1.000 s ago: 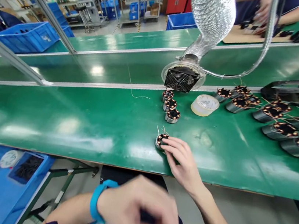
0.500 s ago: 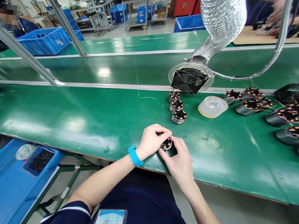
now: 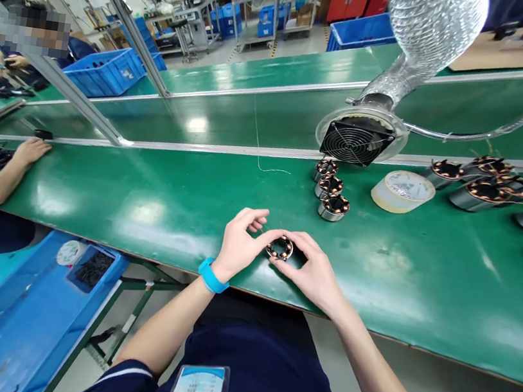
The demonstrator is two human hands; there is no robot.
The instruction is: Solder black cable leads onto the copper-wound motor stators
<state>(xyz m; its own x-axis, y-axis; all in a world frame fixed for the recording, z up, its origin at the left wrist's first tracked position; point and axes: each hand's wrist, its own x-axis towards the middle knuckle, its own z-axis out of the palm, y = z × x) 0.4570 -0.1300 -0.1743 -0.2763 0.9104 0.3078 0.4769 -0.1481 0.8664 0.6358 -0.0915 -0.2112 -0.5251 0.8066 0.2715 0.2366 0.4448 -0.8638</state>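
Note:
A small motor stator (image 3: 285,255), a steel ring with copper windings inside, is held near the table's front edge. My right hand (image 3: 316,272) grips its right side between thumb and fingers. My left hand (image 3: 242,242), with a blue band at the wrist, reaches its thumb to the stator's upper left rim. Its other fingers are curled beside the ring, where a thin wire seems to run to them. Behind my hands stand several like stators in a short row, the nearest (image 3: 333,209) upright on the green table (image 3: 167,209).
A tape roll (image 3: 402,193) lies right of the row; larger stators (image 3: 478,194) stand beyond it. A fan (image 3: 356,143) on a foil duct (image 3: 430,31) hangs above. A blue bin (image 3: 16,311) sits lower left. A co-worker's hand (image 3: 31,151) rests at far left.
My left hand's fingers have drawn back leftward from the stator, uncovering more of the ring. The view has shifted, and more of the co-worker's arm shows at left.

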